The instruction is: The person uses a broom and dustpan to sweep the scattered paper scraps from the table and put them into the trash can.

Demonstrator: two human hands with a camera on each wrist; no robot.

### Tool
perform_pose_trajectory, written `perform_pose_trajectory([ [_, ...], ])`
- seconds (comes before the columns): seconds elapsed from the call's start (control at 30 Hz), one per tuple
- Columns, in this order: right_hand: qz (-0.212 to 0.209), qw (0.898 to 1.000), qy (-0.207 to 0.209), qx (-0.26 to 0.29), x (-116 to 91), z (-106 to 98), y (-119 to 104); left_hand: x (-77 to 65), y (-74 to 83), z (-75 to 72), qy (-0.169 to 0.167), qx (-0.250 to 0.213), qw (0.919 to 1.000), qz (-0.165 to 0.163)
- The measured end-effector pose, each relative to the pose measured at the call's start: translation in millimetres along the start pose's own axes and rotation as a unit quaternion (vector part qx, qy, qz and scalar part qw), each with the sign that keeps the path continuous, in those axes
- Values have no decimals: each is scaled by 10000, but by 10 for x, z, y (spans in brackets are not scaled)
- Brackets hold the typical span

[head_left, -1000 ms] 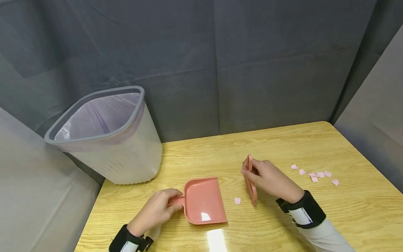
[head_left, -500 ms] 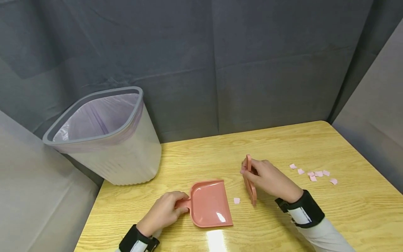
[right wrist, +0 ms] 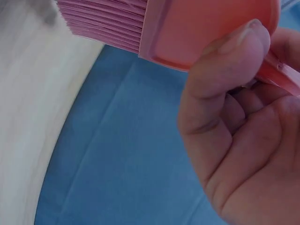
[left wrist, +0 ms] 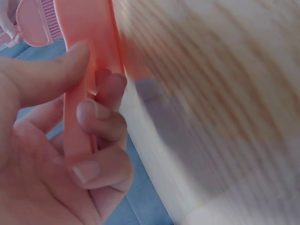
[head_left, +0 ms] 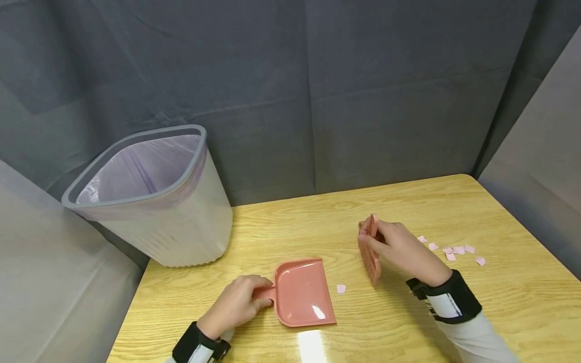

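Note:
My left hand grips the short handle of a pink dustpan, which lies on the table with its straight lip facing right. In the left wrist view the fingers curl round the dustpan handle. Just right of the lip lies one small pink paper square. My right hand holds a matching pink hand brush, seen nearly edge-on in the head view. Its pink bristles show in the right wrist view, with the thumb pressed on the brush's flat body. Several more paper pieces lie beyond the right wrist.
A pale waste bin with a grey rim and a thin lilac liner stands at the table's back left. Dark cloth hangs behind the wooden table, and lighter panels close off both sides.
The dustpan slid right, up close to the lone paper square, then stayed put. Over the last half second the brush moved right and lifted away from that square.

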State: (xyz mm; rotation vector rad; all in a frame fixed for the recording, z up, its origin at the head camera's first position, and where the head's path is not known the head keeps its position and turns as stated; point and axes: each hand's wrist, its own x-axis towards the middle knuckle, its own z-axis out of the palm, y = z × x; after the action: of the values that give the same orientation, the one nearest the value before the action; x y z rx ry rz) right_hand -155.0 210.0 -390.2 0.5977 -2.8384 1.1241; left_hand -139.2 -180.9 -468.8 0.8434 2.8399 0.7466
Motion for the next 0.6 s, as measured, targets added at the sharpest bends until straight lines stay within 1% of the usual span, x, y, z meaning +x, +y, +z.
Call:
perform_pose_trajectory([
  [0.13,122,9990,289,-320,-49,-197,63,6,-1,-10,-24,-4,10000,-17],
  [0.23,334,9961,515,-640,-102,-369,130,12,3,-20,-21,0,10000,-6],
  [0.33,554,9902,733,-1048,-171,-523,217,7,8,-21,-48,-12,10000,-33],
  [0.47,706,9798,1085,-1527,-286,-685,349,-5,11,-18,-111,-18,9999,-63],
  [0.6,885,9727,1326,-1684,-366,-803,482,0,8,-17,-89,11,9999,-57],
])
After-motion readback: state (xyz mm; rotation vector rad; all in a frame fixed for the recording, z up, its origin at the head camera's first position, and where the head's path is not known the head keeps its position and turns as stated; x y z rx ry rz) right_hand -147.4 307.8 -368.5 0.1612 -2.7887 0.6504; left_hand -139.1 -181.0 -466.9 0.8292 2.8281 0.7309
